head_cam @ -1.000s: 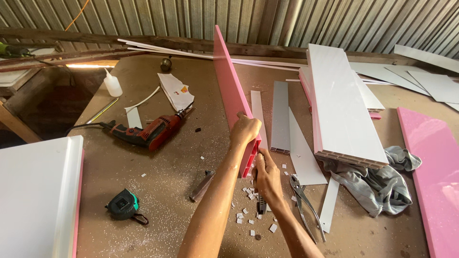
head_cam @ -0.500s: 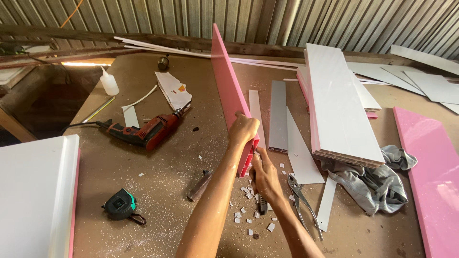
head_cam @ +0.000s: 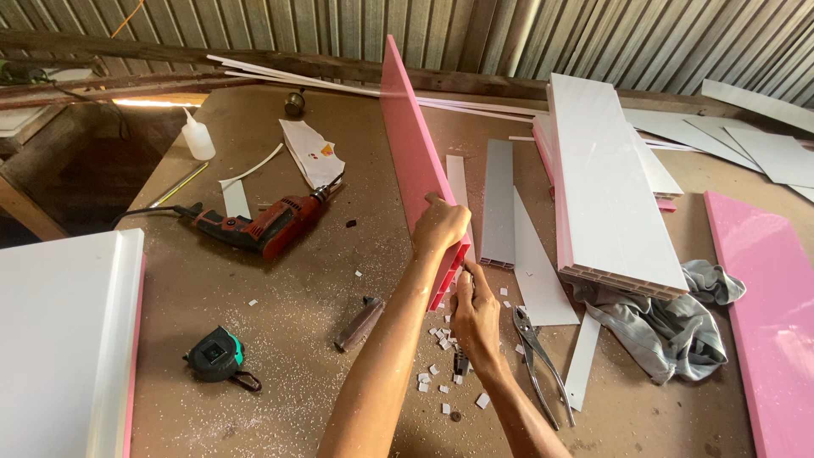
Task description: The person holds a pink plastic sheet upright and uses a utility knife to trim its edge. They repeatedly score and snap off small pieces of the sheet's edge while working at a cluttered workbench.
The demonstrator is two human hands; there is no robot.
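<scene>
R hand (head_cam: pixel 475 318) hides small tool (head_cam: pixel 460 363).

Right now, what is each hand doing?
Left hand: closed on the pink panel, holding it on edge.
Right hand: at the panel's near end; grip unclear.

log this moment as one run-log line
left hand: grips pink panel on edge | right hand: at panel's near end | pliers: right of hands on table
</scene>
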